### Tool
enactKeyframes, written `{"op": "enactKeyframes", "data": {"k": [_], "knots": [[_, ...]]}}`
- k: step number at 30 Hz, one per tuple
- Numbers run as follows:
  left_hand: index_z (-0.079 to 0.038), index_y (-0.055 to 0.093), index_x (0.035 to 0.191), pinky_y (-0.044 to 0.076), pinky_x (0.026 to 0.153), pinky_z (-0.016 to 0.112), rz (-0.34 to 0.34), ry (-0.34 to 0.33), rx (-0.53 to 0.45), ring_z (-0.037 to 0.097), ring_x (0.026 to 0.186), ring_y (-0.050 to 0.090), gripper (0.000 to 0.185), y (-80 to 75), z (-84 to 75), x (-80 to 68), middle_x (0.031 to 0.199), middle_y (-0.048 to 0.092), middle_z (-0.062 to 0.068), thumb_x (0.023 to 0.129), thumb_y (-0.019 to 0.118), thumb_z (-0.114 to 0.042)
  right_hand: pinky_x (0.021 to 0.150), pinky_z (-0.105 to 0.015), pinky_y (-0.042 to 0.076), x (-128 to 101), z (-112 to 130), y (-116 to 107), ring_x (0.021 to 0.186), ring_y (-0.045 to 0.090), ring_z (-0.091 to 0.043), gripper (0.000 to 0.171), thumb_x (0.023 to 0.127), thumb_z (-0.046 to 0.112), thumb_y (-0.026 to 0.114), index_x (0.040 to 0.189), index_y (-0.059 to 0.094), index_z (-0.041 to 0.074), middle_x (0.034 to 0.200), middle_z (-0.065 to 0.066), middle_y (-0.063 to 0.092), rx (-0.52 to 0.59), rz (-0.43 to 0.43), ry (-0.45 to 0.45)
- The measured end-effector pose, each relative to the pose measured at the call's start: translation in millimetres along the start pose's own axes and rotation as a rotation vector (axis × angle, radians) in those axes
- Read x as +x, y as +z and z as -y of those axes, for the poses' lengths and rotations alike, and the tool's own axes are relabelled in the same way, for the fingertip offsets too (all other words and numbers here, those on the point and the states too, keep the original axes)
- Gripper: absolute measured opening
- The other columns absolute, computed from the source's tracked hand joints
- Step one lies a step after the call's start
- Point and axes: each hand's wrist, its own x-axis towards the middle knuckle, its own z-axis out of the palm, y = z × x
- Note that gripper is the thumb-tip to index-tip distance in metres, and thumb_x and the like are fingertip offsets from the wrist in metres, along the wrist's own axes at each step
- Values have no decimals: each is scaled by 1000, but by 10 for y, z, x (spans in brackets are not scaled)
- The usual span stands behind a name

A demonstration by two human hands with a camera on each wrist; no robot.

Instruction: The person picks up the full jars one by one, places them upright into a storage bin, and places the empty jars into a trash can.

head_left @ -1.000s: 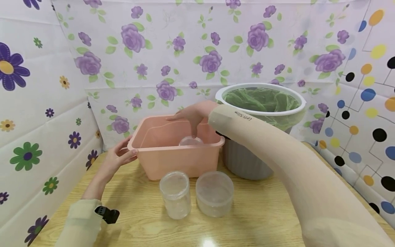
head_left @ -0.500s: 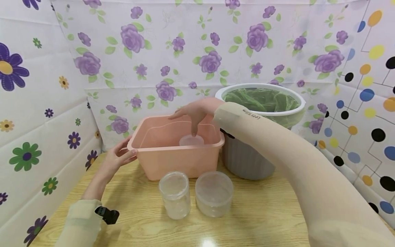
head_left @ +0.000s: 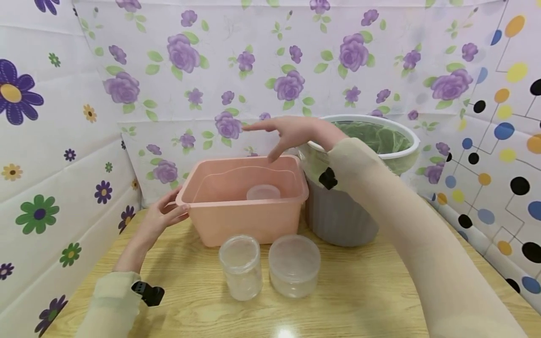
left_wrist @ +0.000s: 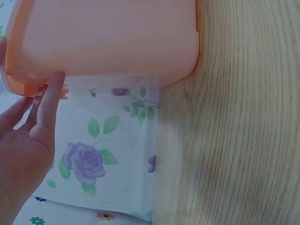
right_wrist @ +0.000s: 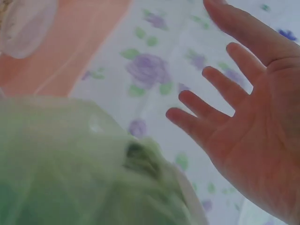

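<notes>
My left hand (head_left: 158, 218) holds the left end of a pink plastic basin (head_left: 247, 223) by its rim. In the left wrist view, the fingers (left_wrist: 49, 105) press under that rim. My right hand (head_left: 296, 131) is in the air above the basin's back right corner, fingers spread and holding nothing. In the right wrist view its palm (right_wrist: 258, 122) is bare. Inside the basin stands a container with a round translucent lid (head_left: 263, 191); the front wall hides its lower part. In front of the basin are a tall clear lidded jar (head_left: 242, 277) and a wider, shorter one (head_left: 294, 265).
A grey trash bin (head_left: 338, 218) with a white rim ring and a green bag (head_left: 372, 136) stands right of the basin, under my right forearm. Flower-patterned sheets (head_left: 236, 56) enclose the wooden table (head_left: 351, 295) at the back and left; a dotted sheet (head_left: 494, 141) is on the right.
My right hand has let go of the lidded container in the basin and risen up and to the right. The left hand, the basin and both jars in front have stayed put.
</notes>
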Motion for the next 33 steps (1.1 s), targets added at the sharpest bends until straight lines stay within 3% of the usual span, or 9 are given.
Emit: {"op": "enactKeyframes", "data": {"k": [4,9,12,18,23,29,33], "knots": [[-10,18,159,56,90,22,-2,-2,11,-7,107,63,73,-13,-5,-9,143,43,11,100,59,-18,123,-51,25,-248,17,-93,154,20,-22,88,87,34,76,156,22,41,165,11,18,15,-98,-57],[-9,17,159,56,89,22,-8,3,11,-7,106,62,73,-42,-24,-29,138,47,2,100,59,-17,120,-52,30,-525,31,-146,152,25,-17,74,91,38,70,154,31,36,162,10,29,-17,-232,-92],[-10,18,159,56,90,22,-10,5,6,-7,107,62,72,-55,-25,-36,143,44,10,100,59,-17,116,-52,35,-708,7,-112,148,32,-18,63,94,42,65,151,39,37,159,6,37,-61,-348,-85],[-12,16,160,55,93,24,12,-5,-6,-7,109,62,73,-36,-7,-18,153,30,28,100,58,-16,111,-56,38,-1128,-90,122,138,45,-28,47,95,39,64,141,56,30,147,-4,52,-139,-592,-72],[-13,16,160,55,92,23,21,-7,-2,-7,108,62,73,-7,-1,6,152,30,31,100,58,-18,108,-60,38,-1400,-242,358,132,49,-34,41,91,27,72,131,65,23,137,-9,59,-160,-783,-79],[-11,16,160,55,91,23,9,9,-7,-7,107,62,73,2,0,5,153,29,30,100,58,-17,100,-51,42,-1601,-416,553,120,55,-30,38,82,12,79,118,74,18,121,-9,67,-207,-1030,-171],[-10,15,159,55,91,22,13,10,-11,-8,107,62,72,1,8,-12,154,27,32,101,57,-16,101,-42,40,-1682,-535,626,113,55,-33,35,80,10,79,114,76,14,114,-13,69,-270,-1130,-231]]}}
